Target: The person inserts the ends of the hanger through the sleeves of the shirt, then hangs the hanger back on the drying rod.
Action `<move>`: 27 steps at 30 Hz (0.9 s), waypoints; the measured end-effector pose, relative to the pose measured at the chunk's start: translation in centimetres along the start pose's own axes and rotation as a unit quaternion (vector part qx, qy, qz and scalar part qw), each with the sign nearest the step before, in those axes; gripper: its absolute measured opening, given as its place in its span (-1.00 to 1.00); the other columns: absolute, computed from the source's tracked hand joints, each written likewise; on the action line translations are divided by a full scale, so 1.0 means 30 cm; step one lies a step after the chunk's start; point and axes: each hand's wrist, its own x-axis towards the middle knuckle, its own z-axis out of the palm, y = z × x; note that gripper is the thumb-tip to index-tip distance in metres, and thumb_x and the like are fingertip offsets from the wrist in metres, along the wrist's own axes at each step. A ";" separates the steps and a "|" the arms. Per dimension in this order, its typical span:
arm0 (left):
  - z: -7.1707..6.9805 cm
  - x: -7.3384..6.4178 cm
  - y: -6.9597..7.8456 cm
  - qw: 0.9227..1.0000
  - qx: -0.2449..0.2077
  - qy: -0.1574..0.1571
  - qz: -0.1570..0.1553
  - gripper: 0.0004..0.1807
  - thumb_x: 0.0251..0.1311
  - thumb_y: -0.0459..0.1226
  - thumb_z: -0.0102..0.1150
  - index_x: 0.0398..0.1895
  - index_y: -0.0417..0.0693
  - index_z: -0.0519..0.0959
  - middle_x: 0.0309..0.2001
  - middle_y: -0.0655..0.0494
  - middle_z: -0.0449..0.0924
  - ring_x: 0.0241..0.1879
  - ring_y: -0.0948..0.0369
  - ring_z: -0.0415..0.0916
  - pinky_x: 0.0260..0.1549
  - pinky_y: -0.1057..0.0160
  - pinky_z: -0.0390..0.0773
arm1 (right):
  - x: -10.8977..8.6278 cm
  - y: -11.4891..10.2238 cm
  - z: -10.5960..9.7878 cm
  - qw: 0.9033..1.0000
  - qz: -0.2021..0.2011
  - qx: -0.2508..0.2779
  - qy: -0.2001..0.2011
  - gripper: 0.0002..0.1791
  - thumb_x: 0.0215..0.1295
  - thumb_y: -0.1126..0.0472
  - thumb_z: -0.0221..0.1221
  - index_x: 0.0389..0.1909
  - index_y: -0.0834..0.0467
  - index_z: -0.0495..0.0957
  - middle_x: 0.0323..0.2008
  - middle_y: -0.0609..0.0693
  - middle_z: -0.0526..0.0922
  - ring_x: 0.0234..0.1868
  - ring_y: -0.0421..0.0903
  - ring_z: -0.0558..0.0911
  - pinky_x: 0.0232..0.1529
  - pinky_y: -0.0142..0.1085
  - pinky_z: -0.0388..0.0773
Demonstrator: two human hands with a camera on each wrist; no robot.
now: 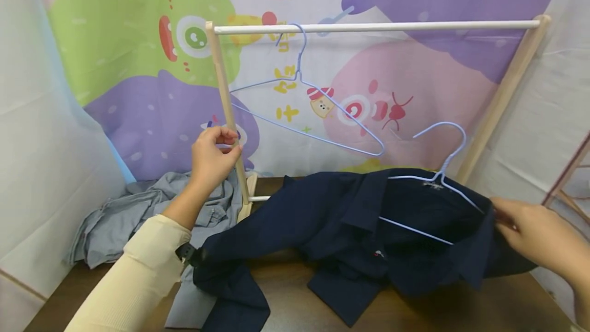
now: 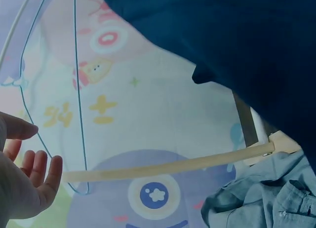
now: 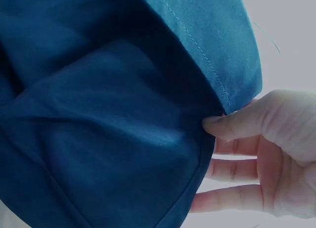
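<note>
A dark navy shirt (image 1: 295, 219) with a collar spreads above the table, one sleeve trailing left beneath my left forearm. Inside its neck sits a light blue wire hanger (image 1: 454, 152), the hook standing up out of the collar. My right hand (image 1: 539, 229) pinches the shirt's edge beside the collar; in the right wrist view the thumb (image 3: 237, 122) lies on the near side of the cloth, with fingers behind it. My left hand (image 1: 214, 155) is raised beside the rack's left wooden post, fingers loosely bent and nothing between them, as the left wrist view also shows.
A wooden rack (image 1: 378, 27) with a white rail stands behind the shirt. Another blue wire hanger (image 1: 299, 78) hangs from the rail near its left end. Grey clothing (image 1: 110, 224) lies heaped on the brown table (image 1: 286, 286) at left. A cartoon-print cloth (image 1: 152, 101) hangs behind.
</note>
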 end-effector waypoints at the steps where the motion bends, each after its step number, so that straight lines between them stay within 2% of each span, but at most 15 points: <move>1: 0.000 0.009 -0.003 1.000 0.000 0.003 -0.006 -0.81 0.07 -0.51 0.29 -0.23 -0.37 0.57 -0.22 -0.17 0.50 -0.18 0.01 0.52 -0.18 0.08 0.63 | 0.001 0.003 0.001 1.000 0.006 0.003 -0.006 -0.70 -0.20 0.52 0.35 -0.37 0.27 0.53 -0.60 -0.01 0.60 -0.59 0.05 0.57 -0.56 0.07 0.49; 8: 0.000 0.072 -0.018 0.998 0.021 -0.015 -0.063 -0.71 0.13 -0.42 0.29 -0.09 -0.34 0.52 -0.12 -0.19 0.51 -0.09 -0.04 0.52 -0.13 0.05 0.55 | -0.003 0.040 0.012 0.999 0.026 0.016 -0.023 -0.64 -0.15 0.55 0.30 -0.23 0.44 0.53 -0.58 0.09 0.62 -0.55 0.11 0.61 -0.51 0.10 0.52; 11: 0.001 0.094 -0.026 0.996 0.020 -0.017 -0.082 -0.66 0.12 -0.42 0.30 -0.05 -0.36 0.48 -0.09 -0.23 0.50 -0.05 -0.08 0.52 -0.13 0.03 0.52 | -0.006 0.059 0.018 0.999 0.024 0.017 -0.020 -0.73 -0.16 0.55 0.29 -0.36 0.36 0.52 -0.60 0.06 0.60 -0.58 0.08 0.59 -0.54 0.05 0.51; 15: 0.003 0.123 -0.039 0.994 0.012 -0.008 -0.105 -0.59 0.10 -0.42 0.32 -0.02 -0.38 0.40 -0.07 -0.24 0.46 -0.02 -0.10 0.49 -0.06 0.03 0.50 | -0.006 0.083 0.023 1.000 0.019 0.012 -0.016 -0.74 -0.16 0.55 0.29 -0.50 0.23 0.45 -0.62 0.02 0.58 -0.61 0.03 0.57 -0.58 -0.01 0.50; 19: -0.002 0.150 -0.050 0.992 -0.013 -0.009 -0.129 -0.44 0.10 -0.41 0.32 0.13 -0.34 0.31 0.04 -0.25 0.39 0.08 -0.08 0.43 0.05 0.05 0.45 | 0.002 0.104 0.005 0.998 0.041 -0.007 -0.041 -0.79 -0.09 0.51 0.28 -0.47 0.26 0.46 -0.62 0.04 0.59 -0.59 0.07 0.59 -0.52 0.06 0.49; 23: -0.020 0.177 -0.062 0.989 -0.034 -0.037 -0.137 -0.22 0.14 -0.39 0.31 0.39 -0.23 0.15 0.25 -0.24 0.27 0.24 -0.09 0.32 0.13 0.00 0.42 | 0.017 0.116 -0.018 0.997 0.063 -0.026 -0.045 -0.76 -0.06 0.51 0.25 -0.31 0.45 0.49 -0.62 0.11 0.59 -0.58 0.14 0.60 -0.48 0.12 0.49; 27: -0.037 0.195 -0.075 0.987 -0.053 -0.081 -0.130 -0.12 0.23 -0.38 0.24 0.53 -0.10 -0.03 0.39 -0.20 0.17 0.32 -0.12 0.24 0.13 -0.08 0.42 | 0.031 0.125 -0.034 0.996 0.073 -0.032 -0.031 -0.74 -0.08 0.54 0.23 -0.31 0.48 0.44 -0.64 0.19 0.56 -0.61 0.18 0.56 -0.56 0.09 0.48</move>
